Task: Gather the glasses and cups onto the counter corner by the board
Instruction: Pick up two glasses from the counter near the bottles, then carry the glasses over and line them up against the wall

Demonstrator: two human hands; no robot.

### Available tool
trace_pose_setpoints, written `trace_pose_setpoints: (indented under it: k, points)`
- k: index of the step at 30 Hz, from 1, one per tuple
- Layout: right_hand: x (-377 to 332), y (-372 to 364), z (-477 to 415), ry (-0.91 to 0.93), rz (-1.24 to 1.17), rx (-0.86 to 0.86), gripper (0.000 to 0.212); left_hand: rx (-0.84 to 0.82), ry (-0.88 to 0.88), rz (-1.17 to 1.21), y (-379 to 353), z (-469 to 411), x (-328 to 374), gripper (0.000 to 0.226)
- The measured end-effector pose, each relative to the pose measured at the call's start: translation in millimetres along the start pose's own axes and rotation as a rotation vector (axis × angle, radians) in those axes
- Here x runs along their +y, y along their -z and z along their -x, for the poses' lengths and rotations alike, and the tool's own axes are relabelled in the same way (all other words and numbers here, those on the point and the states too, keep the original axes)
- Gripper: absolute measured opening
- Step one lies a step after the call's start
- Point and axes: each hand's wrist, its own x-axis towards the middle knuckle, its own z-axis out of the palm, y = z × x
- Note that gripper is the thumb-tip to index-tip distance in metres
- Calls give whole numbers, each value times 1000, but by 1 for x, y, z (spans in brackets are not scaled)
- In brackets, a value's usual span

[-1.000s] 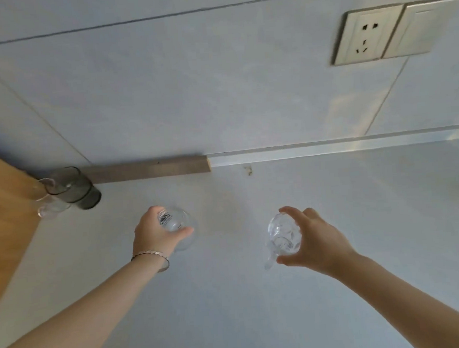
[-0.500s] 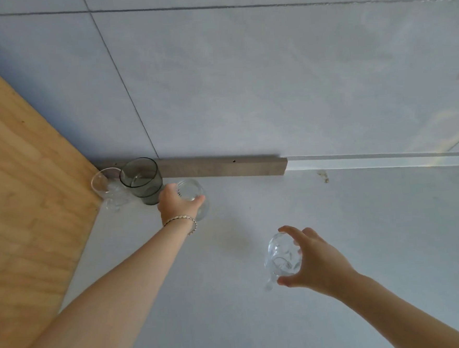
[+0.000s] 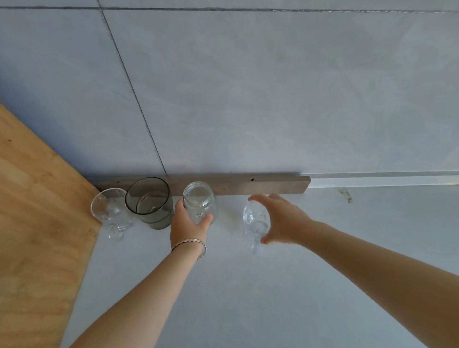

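Hands closer to corner than before, left grip (image 3: 187, 222) around jar mug (image 3: 199, 203), right (image 3: 280, 219) around clear cup (image 3: 255, 221)

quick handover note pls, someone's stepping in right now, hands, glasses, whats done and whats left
Left hand grips the clear jar mug beside the smoked tumbler; whether it rests on the counter is unclear.
Right hand holds the clear handled cup, apart from the row.
Done: the clear glass and the tumbler stand in the corner by the wooden board.
Left: release the jar mug, set the handled cup next to it.
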Motion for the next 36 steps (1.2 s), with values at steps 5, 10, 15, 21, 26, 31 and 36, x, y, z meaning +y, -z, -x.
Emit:
trace_pose_setpoints:
  k: [5,10,15,21,26,31,36]
  points:
    - [-23,-1,-53,58,19,-2,90,-24,21,-45,6,-13,-3,70]
    - [-26,-5,-77,17,-14,-25,93,-71,7,-74,11,-12,-3,75]
    - [-16,-5,-60,0,-72,8,95,-111,14,-144,16,-6,0,75]
    - [33,-8,4,-34,60,-18,73,-180,180,-516,17,39,12,63]
    - [87,-9,66,-116,114,-189,46,-520,24,-772,-8,81,21,22]
    - [150,-5,136,-225,55,-224,40,-739,-171,-931,-79,135,54,17]
    - [239,3,219,-351,-55,-173,40,-795,-320,-953,-178,207,90,32]
